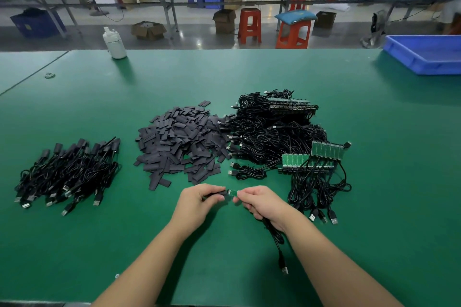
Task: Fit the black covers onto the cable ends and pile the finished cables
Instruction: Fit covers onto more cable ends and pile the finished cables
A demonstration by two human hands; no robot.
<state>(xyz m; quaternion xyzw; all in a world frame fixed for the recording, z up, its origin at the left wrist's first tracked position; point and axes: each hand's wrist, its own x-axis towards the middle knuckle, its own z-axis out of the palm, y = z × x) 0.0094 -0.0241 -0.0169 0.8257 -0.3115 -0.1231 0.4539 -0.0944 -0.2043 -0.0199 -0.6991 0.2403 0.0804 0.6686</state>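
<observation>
- The green table [249, 77] fills my view, wide and flat beneath everything I handle.
- A big tangle of unfinished cables [272, 132] sits centre-right, some with rows of green boards [326, 151] joined side by side at their ends.
- Left of that tangle, touching its edge, lies the heap of loose black covers [179, 139].
- Far left, well apart, I see the pile of finished cables [67, 172] — covered ends pointing away from me, USB plugs toward me.
- A blue tray [424, 55] sits at the far right, and a white bottle [114, 43] at the far edge.
- My right hand [262, 203] pinches one small green board [232, 192] at its end, its cable [275, 237] trailing down from my palm to the table.
- My left hand [197, 199] pinches a black cover [217, 193] — its mouth is at the board's left end.
</observation>
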